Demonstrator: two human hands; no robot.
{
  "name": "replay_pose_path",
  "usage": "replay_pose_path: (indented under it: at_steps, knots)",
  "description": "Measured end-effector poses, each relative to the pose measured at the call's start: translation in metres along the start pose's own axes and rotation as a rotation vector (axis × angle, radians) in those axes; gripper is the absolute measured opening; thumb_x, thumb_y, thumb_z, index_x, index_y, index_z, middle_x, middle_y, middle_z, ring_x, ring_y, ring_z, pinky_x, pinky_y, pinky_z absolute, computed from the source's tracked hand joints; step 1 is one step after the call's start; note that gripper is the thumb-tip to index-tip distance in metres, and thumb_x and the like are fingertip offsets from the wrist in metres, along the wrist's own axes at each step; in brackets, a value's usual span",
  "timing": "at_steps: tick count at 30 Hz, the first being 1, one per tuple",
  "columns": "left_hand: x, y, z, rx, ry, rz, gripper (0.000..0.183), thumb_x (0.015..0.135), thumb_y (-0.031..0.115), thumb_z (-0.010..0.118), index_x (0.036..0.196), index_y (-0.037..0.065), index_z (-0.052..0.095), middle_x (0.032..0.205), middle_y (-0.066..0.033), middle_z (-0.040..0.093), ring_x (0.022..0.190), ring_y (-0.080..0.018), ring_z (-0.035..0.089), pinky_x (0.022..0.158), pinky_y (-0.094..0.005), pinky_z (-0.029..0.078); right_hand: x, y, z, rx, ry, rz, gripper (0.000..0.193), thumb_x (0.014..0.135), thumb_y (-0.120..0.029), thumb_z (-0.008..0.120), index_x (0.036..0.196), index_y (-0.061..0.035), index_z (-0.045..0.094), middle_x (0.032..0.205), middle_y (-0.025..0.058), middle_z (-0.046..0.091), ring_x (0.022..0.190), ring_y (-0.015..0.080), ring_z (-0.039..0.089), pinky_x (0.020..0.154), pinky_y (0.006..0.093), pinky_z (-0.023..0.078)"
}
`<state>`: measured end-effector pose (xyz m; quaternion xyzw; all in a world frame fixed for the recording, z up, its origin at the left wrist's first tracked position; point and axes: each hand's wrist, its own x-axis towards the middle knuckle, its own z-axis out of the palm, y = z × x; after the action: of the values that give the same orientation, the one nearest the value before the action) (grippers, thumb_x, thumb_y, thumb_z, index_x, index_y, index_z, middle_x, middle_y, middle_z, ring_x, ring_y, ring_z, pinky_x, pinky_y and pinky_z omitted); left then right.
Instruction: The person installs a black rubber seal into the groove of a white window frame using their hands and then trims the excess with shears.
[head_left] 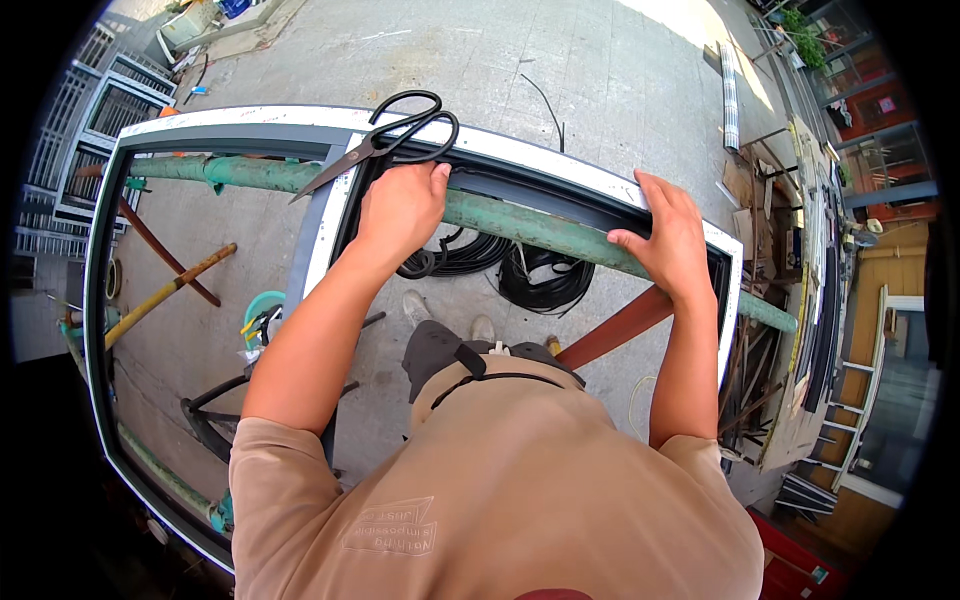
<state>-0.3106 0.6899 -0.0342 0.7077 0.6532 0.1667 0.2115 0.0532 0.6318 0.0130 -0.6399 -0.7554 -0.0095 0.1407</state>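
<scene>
A large white-and-grey window frame point(560, 172) with a divider bar lies across green pipe supports in front of me. Along the inner edge of its right-hand opening runs a black rubber strip point(560, 185). My left hand point(400, 208) is closed at that edge near the divider, its fingertips hidden against the strip. Just beyond it, black-handled scissors point(376, 148) rest on the frame's corner, blades pointing left. Farther right, my right hand point(672, 238) lies over the far rail with fingers stretched out and thumb apart, touching the frame near its right corner.
Coils of black rubber strip point(545, 278) lie on the ground below the frame. A green pipe point(540, 228) and a reddish-brown beam point(618, 325) run underneath. A turquoise tub point(262, 310) stands under the left opening. Stacked frames point(110, 125) stand left; metal profiles point(825, 290) lie right.
</scene>
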Motion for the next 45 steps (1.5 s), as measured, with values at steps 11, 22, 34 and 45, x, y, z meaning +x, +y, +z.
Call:
replay_pose_path:
  at_steps: [11, 22, 34, 45]
  knots:
    - [-0.001, 0.002, -0.004, -0.114, -0.002, -0.036, 0.04, 0.117, 0.037, 0.056, 0.112, 0.005, 0.079, 0.104, -0.0294, 0.079, 0.101, -0.0544, 0.074, 0.089, -0.0655, 0.058, 0.15, -0.179, 0.053, 0.314, 0.076, -0.655, 0.048, 0.094, -0.014, 0.081, 0.141, -0.0051, 0.075, 0.132, 0.0147, 0.079, 0.129, 0.0368, 0.071, 0.109, 0.0491, 0.057]
    - [-0.001, -0.001, 0.001, -0.083, -0.033, -0.034, 0.039, 0.115, 0.036, 0.059, 0.109, 0.005, 0.08, 0.099, -0.0277, 0.08, 0.098, -0.052, 0.076, 0.089, -0.0643, 0.06, 0.171, -0.179, 0.063, 0.212, -0.063, -0.689, 0.042, 0.095, -0.016, 0.08, 0.136, -0.0075, 0.078, 0.112, 0.0146, 0.079, 0.109, 0.0394, 0.076, 0.096, 0.0524, 0.058]
    - [-0.003, 0.0, 0.0, -0.079, 0.018, -0.028, 0.041, 0.116, 0.036, 0.058, 0.111, 0.0, 0.078, 0.105, -0.0294, 0.08, 0.101, -0.0515, 0.076, 0.091, -0.064, 0.059, 0.164, -0.141, 0.054, 0.314, -0.281, -0.479, 0.043, 0.103, -0.041, 0.08, 0.125, -0.0041, 0.079, 0.116, 0.0195, 0.079, 0.114, 0.0423, 0.073, 0.107, 0.0525, 0.052]
    - [0.0, 0.003, 0.0, -0.042, 0.017, -0.043, 0.043, 0.118, 0.038, 0.056, 0.108, 0.001, 0.075, 0.104, -0.0298, 0.078, 0.101, -0.0525, 0.075, 0.09, -0.0641, 0.059, 0.115, -0.094, 0.038, 0.643, -0.162, 0.099, 0.048, 0.116, -0.043, 0.062, 0.135, 0.0004, 0.069, 0.113, 0.0272, 0.076, 0.109, 0.0454, 0.074, 0.096, 0.0512, 0.055]
